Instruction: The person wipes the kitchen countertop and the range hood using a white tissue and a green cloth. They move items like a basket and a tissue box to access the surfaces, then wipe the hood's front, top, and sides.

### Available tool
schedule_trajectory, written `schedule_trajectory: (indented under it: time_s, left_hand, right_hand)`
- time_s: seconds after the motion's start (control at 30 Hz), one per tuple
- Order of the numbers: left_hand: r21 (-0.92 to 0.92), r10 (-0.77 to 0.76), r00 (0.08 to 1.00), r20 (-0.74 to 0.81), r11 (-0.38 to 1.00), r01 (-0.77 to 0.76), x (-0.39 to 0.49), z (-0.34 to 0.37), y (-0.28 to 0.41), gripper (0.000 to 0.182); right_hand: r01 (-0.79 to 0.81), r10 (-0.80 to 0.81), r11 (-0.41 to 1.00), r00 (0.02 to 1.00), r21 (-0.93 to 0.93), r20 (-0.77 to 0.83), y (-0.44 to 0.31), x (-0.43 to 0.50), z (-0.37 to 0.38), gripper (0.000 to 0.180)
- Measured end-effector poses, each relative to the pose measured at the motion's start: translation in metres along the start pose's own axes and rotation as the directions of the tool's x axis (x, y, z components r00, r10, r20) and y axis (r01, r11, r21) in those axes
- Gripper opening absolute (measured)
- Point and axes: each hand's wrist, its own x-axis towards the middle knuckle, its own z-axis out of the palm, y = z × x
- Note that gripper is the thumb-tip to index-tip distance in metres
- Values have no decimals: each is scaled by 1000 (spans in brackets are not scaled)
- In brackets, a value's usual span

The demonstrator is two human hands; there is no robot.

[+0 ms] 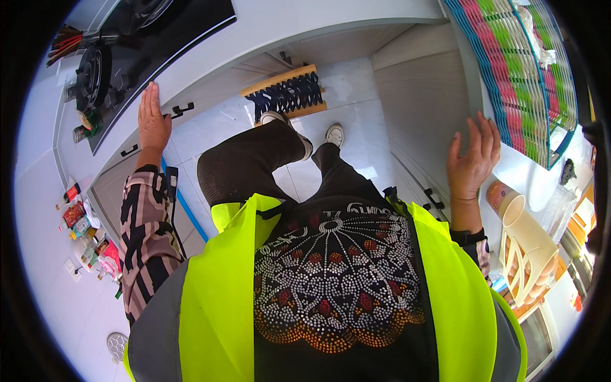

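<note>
My left hand (154,119) rests flat, with its fingers together, at the edge of the light countertop (191,71) by the black glass cooktop (191,24). Nothing shows in it. On the other side, my right hand (475,153) has its fingers apart and holds nothing. Its fingertips are close to a woven basket (508,90) in blue, pink, green and white; whether they touch it, I cannot tell. Below that hand stand stacked paper cups (506,203) and a cream plastic container (530,248) with what look like eggs behind its slats.
A wooden rack with dark crossed straps (286,95) lies on the tiled floor (351,95) at my feet. Grey cabinets with black handles (183,109) line both sides. Bottles and packets (88,229) stand at the far left. A pot stand or burner (94,76) sits on the cooktop.
</note>
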Motion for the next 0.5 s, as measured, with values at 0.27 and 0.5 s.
schedule_trajectory:
  time_s: [0.27,0.5]
  left_hand:
    - [-6,-14,1000,5,1000,14,1,1,3,91]
    - [-62,4,994,-112,998,-11,-3,10,5,88]
  right_hand:
    - [2,-2,1000,1000,1,5,-2,0,1,34]
    - [34,-34,999,999,11,-3,-4,-1,3,34]
